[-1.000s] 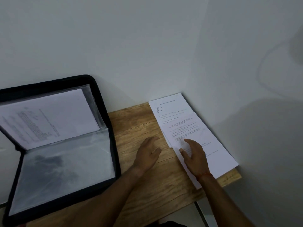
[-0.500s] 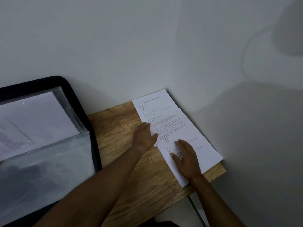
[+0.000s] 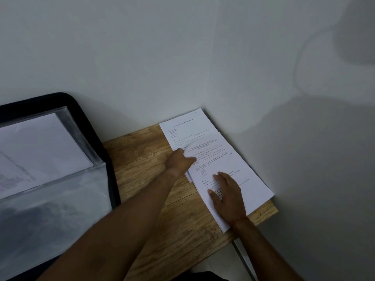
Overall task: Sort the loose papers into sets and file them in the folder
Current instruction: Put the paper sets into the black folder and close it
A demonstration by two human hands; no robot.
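Head view, single moment.

Papers (image 3: pixel 218 157): a loose, fanned stack at the far right end of the surface (image 3: pixel 174 230), its far corner up against the wall (image 3: pixel 182 57), its near corner close to the surface's front edge. Folder (image 3: pixel 112 185) lies open, well apart to the left, with one sheet (image 3: pixel 40 149) already in the upper sleeve.

Right grip (image 3: pixel 227 192): flat on the top sheet, fingers spread, pressing down on the near half of the stack. It encloses nothing.

Left grip (image 3: pixel 180 162): at the stack's left edge, fingers curled, thumb reaching onto the print. A blurred patch of paper sits just beyond the knuckles. I cannot tell whether a sheet is pinched or only nudged.

So the papers lie under the right grip and just right of the left one, touching both.

Risks, as judged:
- Two sheets may come up as one. The edges are staggered and the left grip works by feel at the margin.
- If the right grip lets go while the left pulls, the fan may skid towards the front edge or the right corner and drop off.
- Pulling against the pressed palm could crease or tear the top sheet.
- Sets could get mixed, as the print is too small to read from here and the light is dim.
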